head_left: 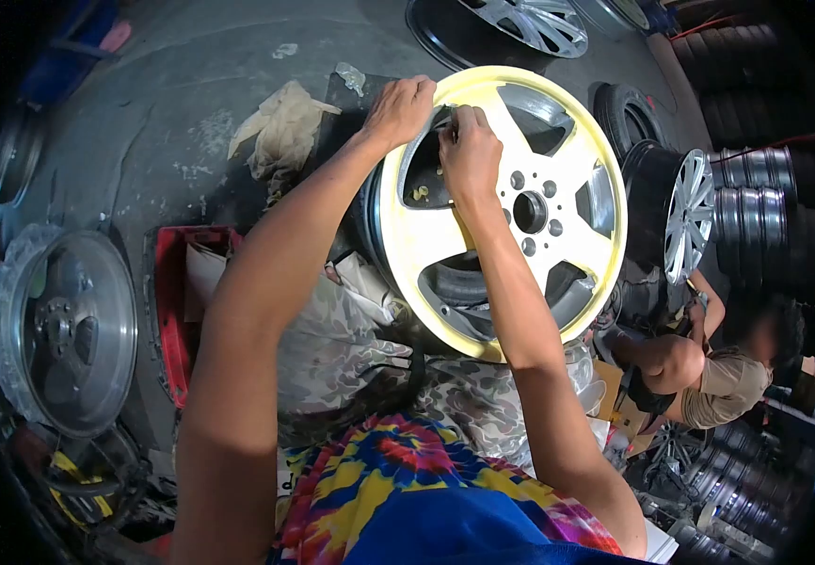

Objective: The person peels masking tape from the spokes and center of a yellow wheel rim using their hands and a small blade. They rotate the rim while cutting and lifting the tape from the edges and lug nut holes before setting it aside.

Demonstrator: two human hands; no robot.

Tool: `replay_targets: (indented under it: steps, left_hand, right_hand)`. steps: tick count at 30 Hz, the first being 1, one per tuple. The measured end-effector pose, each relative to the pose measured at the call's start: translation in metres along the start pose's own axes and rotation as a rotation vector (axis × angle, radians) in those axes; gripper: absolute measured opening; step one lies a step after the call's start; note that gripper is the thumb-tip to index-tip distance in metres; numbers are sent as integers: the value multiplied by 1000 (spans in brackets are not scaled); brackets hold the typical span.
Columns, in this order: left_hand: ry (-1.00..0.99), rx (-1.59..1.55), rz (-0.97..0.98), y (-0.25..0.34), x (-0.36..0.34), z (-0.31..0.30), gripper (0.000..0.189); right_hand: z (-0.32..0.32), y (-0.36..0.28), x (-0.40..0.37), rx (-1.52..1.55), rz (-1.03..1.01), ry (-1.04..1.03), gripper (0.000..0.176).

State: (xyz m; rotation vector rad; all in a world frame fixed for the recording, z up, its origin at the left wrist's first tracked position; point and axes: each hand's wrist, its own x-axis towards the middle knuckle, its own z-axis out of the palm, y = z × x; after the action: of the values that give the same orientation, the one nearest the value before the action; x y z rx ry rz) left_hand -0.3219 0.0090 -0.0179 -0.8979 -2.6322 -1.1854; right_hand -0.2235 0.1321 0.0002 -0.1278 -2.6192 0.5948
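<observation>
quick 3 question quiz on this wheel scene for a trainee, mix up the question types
1. True or false: the left hand and the right hand are both at the upper left part of the yellow wheel.
2. What lies on the floor just beyond that wheel's upper left? A) a crumpled cloth B) a hammer C) a bucket
3. How many spokes does the yellow wheel have?

Key: 1 true; 2 A; 3 five.
</observation>
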Motion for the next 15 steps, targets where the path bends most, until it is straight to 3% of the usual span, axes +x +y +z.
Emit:
replay_targets:
  steps: [1,6,8,10,15]
  left_hand:
    - [9,-14,-8,2,-1,-2,21]
    - [9,-57,-11,-3,2,2,23]
    - [-4,-166,-154,0,3,2,26]
    - [16,-143,-97,2,0,0,27]
    - [23,-95,-42,-1,1,2,26]
  right_hand:
    - [3,1,2,19,-12,49,15]
    - [6,2,2,-35,-61,-6,16]
    - [4,5,1,-33,-112,3,16]
    - [2,7,-1,-66,-97,-92,29]
    - [1,0,1,-34,7,-64,28]
